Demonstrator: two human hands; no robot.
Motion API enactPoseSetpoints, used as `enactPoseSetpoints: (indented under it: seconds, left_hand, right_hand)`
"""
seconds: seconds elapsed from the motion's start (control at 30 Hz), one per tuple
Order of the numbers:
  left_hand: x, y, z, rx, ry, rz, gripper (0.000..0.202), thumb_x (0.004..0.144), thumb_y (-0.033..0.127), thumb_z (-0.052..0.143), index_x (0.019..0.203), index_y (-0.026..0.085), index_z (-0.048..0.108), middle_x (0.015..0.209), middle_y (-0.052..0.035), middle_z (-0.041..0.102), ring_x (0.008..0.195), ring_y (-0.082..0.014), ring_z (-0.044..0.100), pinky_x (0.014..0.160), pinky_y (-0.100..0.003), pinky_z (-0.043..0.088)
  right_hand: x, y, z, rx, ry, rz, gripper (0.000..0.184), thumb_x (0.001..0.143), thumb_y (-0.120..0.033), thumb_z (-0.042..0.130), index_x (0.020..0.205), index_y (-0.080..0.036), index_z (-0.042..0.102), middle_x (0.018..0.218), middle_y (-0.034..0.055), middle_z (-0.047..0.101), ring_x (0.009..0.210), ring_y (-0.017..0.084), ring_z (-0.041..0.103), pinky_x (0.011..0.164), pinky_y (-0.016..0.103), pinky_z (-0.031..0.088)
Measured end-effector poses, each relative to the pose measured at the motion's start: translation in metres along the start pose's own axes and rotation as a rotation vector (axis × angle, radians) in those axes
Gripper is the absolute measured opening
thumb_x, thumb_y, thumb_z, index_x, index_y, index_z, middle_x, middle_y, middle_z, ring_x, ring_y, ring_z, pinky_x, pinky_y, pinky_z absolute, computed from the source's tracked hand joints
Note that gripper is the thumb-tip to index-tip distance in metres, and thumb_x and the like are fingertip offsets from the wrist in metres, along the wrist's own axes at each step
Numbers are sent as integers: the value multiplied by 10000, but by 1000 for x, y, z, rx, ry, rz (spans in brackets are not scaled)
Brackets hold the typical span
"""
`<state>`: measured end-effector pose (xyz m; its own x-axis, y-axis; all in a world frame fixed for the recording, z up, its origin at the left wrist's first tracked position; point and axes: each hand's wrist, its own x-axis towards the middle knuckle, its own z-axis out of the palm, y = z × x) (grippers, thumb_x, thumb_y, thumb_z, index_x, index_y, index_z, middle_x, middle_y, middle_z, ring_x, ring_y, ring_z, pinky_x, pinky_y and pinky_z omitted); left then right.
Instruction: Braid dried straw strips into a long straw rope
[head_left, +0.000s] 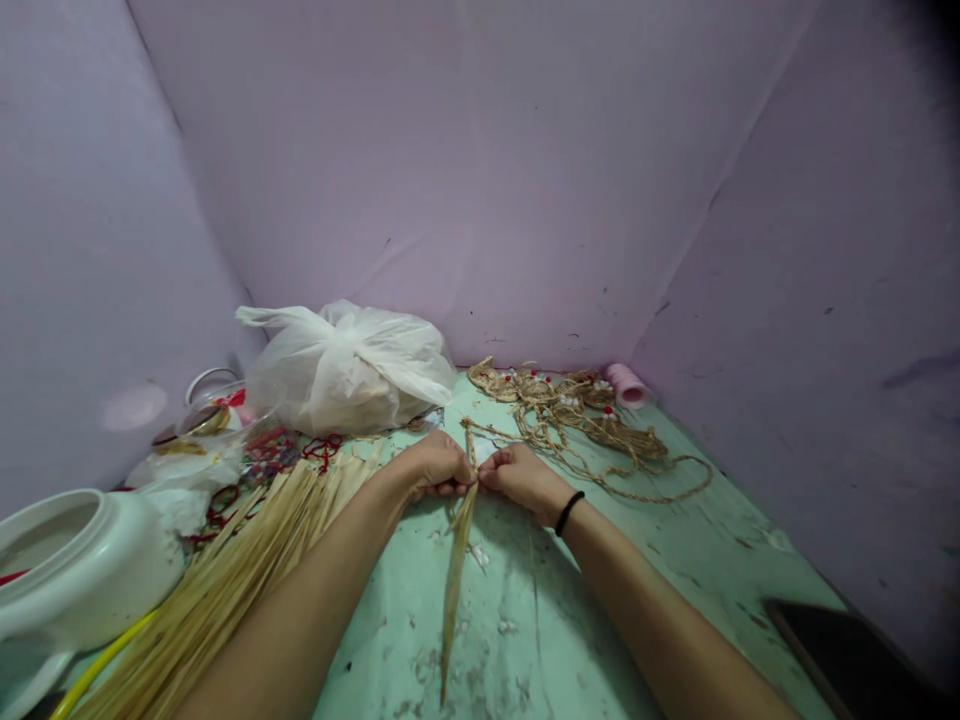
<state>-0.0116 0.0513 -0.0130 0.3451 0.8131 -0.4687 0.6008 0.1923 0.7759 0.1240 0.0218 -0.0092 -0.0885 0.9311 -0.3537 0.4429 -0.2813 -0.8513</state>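
My left hand (444, 464) and my right hand (523, 483) meet in the middle, both closed in a pinch on a braid of dried plant fibre (470, 440). Its plaited part rises above my fingers toward the back. Below them, loose straw-coloured strands (456, 590) hang down toward me and taper to a point. My fingertips hide the spot where the strands cross. Just beyond my right hand lies a heap of finished braided cord (555, 430), with woven pieces (532, 385) carrying red and white beads.
A long bundle of dried strips (247, 560) lies under my left forearm. Behind it sit a knotted white plastic bag (352, 370), red cord (322, 452) and a white pot (97, 570). A pink thread spool (628, 387) stands by the wall. A dark flat object (840, 650) lies at right.
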Motion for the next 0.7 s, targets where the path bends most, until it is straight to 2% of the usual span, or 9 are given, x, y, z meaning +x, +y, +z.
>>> enactPoseSetpoints:
  seconds: [0.13, 0.27, 0.37, 0.47, 0.57, 0.7]
  left_hand:
    - [-14, 15, -1, 78, 29, 20, 120, 554, 171, 546, 453, 111, 517, 391, 16, 464, 313, -41, 304, 343, -185, 226]
    - [-21, 21, -15, 235, 20, 15, 144, 586, 224, 542, 501, 109, 559, 436, -1, 508, 346, -60, 361, 364, -185, 271]
    - [-27, 21, -35, 403, 147, -17, 114, 571, 219, 547, 515, 123, 574, 462, -14, 533, 380, -90, 430, 388, -190, 305]
    - [-40, 21, -58, 571, 275, -94, 59, 511, 167, 568, 461, 137, 562, 405, -29, 507, 387, -127, 456, 399, -208, 312]
    - [-49, 17, -73, 648, 304, -189, 86, 476, 147, 575, 403, 140, 532, 383, -42, 490, 391, -147, 463, 404, -223, 312]
    - [-42, 6, -76, 679, 337, -207, 100, 431, 187, 617, 405, 154, 526, 394, -21, 479, 454, -156, 487, 440, -218, 326]
  right_hand:
    - [0, 3, -2, 53, -17, -34, 74, 564, -83, 497, 504, -128, 498, 391, -59, 385, 363, 40, 285, 370, 188, 177]
    - [3, 9, -2, 199, -91, -34, 48, 581, -136, 510, 534, -125, 515, 406, -54, 414, 341, 34, 264, 354, 192, 150]
    - [6, 13, -2, 223, -106, -15, 38, 574, -145, 520, 546, -121, 527, 426, -39, 460, 336, 32, 273, 345, 190, 142]
    - [7, 15, -2, 224, -114, 10, 34, 564, -137, 517, 534, -124, 522, 410, -42, 453, 319, 28, 254, 333, 191, 121]
    - [7, 15, -2, 216, -125, 6, 40, 557, -127, 513, 517, -126, 515, 392, -51, 431, 303, 24, 227, 326, 194, 106]
    - [6, 14, -3, 210, -126, 16, 39, 562, -123, 506, 524, -127, 513, 392, -52, 435, 298, 22, 219, 323, 196, 104]
